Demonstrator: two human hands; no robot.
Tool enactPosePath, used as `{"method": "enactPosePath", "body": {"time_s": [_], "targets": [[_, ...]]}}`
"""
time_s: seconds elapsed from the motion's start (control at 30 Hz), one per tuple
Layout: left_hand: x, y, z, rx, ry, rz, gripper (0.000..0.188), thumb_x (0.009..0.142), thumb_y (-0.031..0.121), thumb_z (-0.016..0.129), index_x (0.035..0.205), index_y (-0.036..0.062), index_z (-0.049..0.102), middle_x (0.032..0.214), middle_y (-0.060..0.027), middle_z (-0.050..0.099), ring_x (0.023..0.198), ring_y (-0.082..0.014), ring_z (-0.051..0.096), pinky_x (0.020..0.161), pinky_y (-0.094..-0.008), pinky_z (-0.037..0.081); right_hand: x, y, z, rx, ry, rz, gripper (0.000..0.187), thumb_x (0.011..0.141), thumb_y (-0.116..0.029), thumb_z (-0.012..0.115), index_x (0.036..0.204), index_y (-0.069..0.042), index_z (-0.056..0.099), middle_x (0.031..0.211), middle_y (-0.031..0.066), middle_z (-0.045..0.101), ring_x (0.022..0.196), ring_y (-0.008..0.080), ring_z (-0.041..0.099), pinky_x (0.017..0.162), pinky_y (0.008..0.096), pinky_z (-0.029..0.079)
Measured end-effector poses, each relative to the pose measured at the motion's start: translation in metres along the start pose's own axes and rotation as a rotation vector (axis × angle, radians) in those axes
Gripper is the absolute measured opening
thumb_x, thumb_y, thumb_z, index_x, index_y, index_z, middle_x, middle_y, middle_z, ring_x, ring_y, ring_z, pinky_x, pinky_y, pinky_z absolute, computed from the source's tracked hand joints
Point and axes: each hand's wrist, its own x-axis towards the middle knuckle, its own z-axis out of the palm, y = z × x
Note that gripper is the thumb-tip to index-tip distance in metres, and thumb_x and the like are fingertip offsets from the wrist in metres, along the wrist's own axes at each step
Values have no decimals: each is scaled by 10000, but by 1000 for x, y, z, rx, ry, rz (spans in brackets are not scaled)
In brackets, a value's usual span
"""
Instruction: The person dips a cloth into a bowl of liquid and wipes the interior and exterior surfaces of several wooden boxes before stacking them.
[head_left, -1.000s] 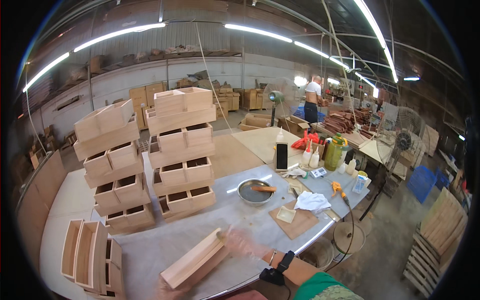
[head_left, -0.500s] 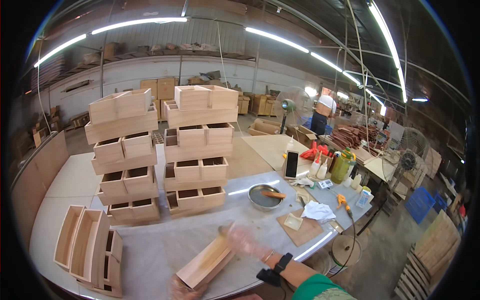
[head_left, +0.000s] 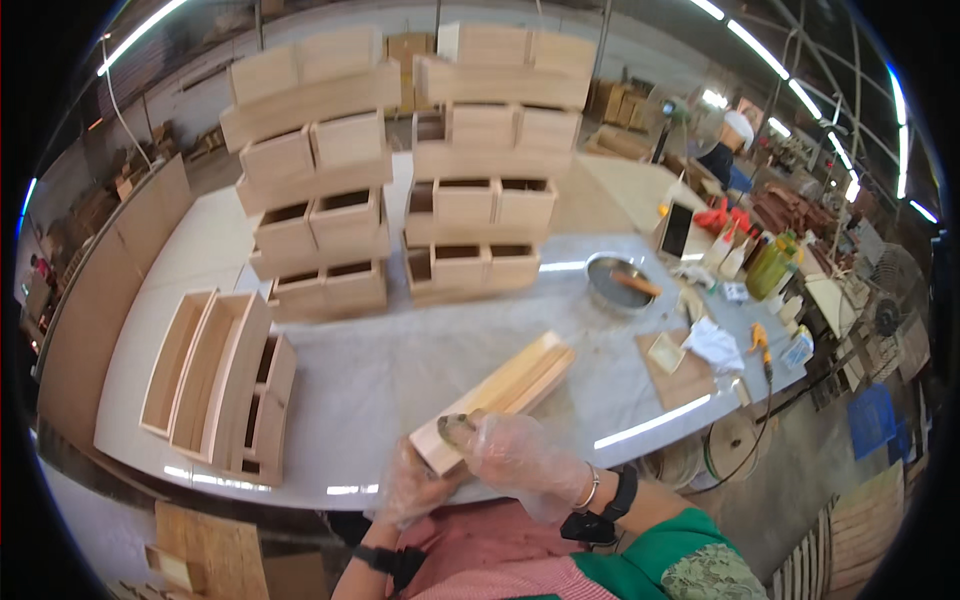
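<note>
A long, narrow wooden box (head_left: 510, 385) lies slantwise at the table's near edge, a smooth side up with a yellowish, wet-looking band along it. My left hand (head_left: 415, 488), in a clear plastic glove, grips its near end. Also gloved, my right hand (head_left: 520, 455) is closed on a small dark, yellowish pad (head_left: 458, 430) over the near end of that side. Exactly what the pad is made of cannot be made out. Farther right stands a metal bowl (head_left: 597, 290) with dark contents and a brown wooden piece (head_left: 637, 283) in it.
Two tall stacks of wooden boxes (head_left: 348, 210) (head_left: 484, 205) stand at the back. More boxes (head_left: 225, 375) rest at the left. To the right are a white cloth (head_left: 714, 344), phone (head_left: 676, 230), glue bottles (head_left: 720, 250), green jug (head_left: 770, 272) and orange-handled air gun (head_left: 760, 345).
My right hand has moved with the pad from the far part of the box to its near end. The view has tilted down, showing more of my arms.
</note>
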Motion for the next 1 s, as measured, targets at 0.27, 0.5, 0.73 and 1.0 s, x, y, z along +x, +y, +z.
{"method": "enactPosePath", "body": {"time_s": [0.27, 0.5, 0.73, 1.0], "targets": [[7, -21, 10, -183, -73, 1, 702, 775, 422, 922, 1215, -33, 616, 1099, -168, 731, 1001, -263, 719, 876, -385, 570, -22, 62, 73, -405, 166, 31, 170, 1015, -152, 566, 1143, -110, 670, 856, 21, 668, 734, 178, 677, 619, 329, 577], [6, -27, 10, -89, -86, 3, 746, 802, 365, 920, 1312, -27, 543, 1182, -141, 725, 1067, -237, 711, 932, -372, 566, -7, 48, 16, -580, 80, 4, 162, 1074, -227, 552, 1083, -125, 678, 836, 6, 691, 720, 179, 682, 576, 344, 563], [5, -20, 7, -66, -66, -25, 761, 799, 322, 928, 1345, -20, 524, 1229, -142, 724, 1116, -232, 704, 978, -371, 562, -29, 123, 68, -351, 174, 177, 271, 1084, -327, 588, 921, -138, 693, 771, -49, 672, 599, 116, 603, 536, 261, 535], [5, -28, 11, -41, -52, -14, 742, 778, 411, 918, 1250, -20, 543, 1153, -149, 710, 1034, -258, 700, 900, -386, 568, -59, 163, 98, -2392, -10, -418, 264, 1072, -322, 579, 1196, -112, 680, 845, -10, 662, 751, 161, 657, 638, 336, 575]]}}
